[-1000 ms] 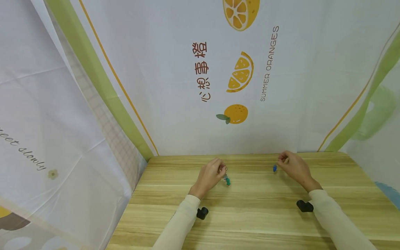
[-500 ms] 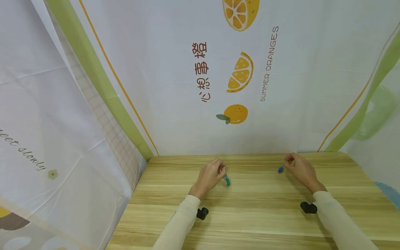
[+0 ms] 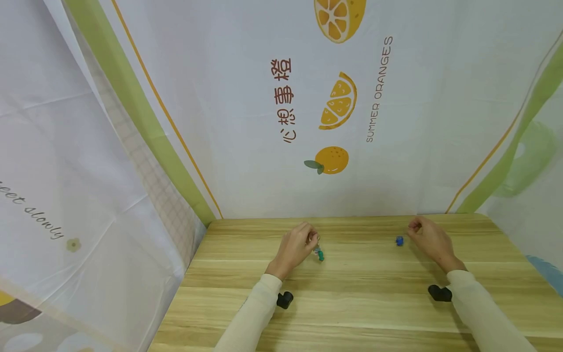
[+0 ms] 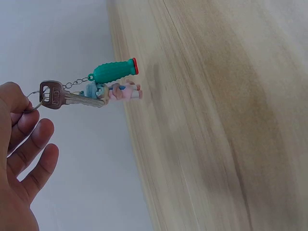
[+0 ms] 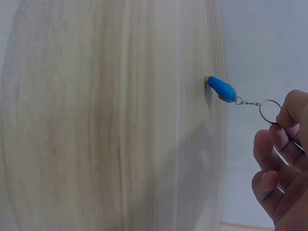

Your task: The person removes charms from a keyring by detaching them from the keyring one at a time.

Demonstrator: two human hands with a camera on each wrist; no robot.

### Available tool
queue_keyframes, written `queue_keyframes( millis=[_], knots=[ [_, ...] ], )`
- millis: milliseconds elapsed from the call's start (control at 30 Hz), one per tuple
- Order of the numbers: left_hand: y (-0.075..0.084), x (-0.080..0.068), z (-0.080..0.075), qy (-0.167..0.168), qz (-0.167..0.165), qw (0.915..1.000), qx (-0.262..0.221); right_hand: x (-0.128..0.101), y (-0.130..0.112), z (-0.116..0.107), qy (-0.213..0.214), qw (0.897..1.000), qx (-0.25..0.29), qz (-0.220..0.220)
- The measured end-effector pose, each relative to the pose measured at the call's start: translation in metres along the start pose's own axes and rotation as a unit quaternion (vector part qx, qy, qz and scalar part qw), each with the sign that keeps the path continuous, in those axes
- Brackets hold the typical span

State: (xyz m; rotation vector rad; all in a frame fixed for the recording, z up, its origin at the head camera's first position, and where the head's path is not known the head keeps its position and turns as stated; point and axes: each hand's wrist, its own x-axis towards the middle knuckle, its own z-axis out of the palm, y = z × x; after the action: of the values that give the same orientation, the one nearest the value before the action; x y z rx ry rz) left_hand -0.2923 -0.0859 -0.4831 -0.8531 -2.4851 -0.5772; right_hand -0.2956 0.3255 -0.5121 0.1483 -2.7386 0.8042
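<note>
Keyrings, two in number, are held one per hand above a wooden tabletop [image 3: 352, 303]. Left hand [image 3: 295, 247]: the fingers [image 4: 19, 108] pinch the split ring of a bunch [image 4: 91, 91] made up of a metal key [image 4: 67, 97], a green ribbed charm [image 4: 114, 71] on a short chain and a small pale, pinkish charm [image 4: 126, 93]; the remaining fingers lie loosely extended below the ring. In the head view this bunch [image 3: 319, 253] hangs at about 4 o'clock from the left hand, close over the wood; whether it touches the surface cannot be told. Right hand [image 3: 433, 239]: the fingers [image 5: 288, 110] pinch a bare ring from which a chain leads to a blue charm [image 5: 221, 89], whose tip meets the tabletop in the wrist view. In the head view the blue charm [image 3: 399, 240] sits at 9 o'clock from the right hand, just beside it. The two keyrings lie well apart, both near the far edge of the tabletop. Both forearms wear cream sleeves [image 3: 252, 318], each with a black wrist-mounted unit [image 3: 285, 299] beneath it. Behind, at 12 o'clock, hangs a white cloth backdrop [image 3: 246, 122] printed with oranges [image 3: 332, 160] and the words "SUMMER ORANGES".
</note>
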Motion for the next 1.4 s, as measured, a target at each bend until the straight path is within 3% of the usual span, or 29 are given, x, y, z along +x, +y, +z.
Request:
queue_keyframes(
  millis=[900, 1400],
  knots=[
    [-0.004, -0.001, 0.001, -0.008, 0.004, 0.9998, -0.018, -0.019, 0.027, 0.000, -0.049, 0.995, -0.012, 0.091],
    [-0.005, -0.001, 0.000, 0.000, 0.013, 0.9999, -0.010, -0.021, 0.027, 0.002, -0.054, 0.994, -0.013, 0.099]
  ],
)
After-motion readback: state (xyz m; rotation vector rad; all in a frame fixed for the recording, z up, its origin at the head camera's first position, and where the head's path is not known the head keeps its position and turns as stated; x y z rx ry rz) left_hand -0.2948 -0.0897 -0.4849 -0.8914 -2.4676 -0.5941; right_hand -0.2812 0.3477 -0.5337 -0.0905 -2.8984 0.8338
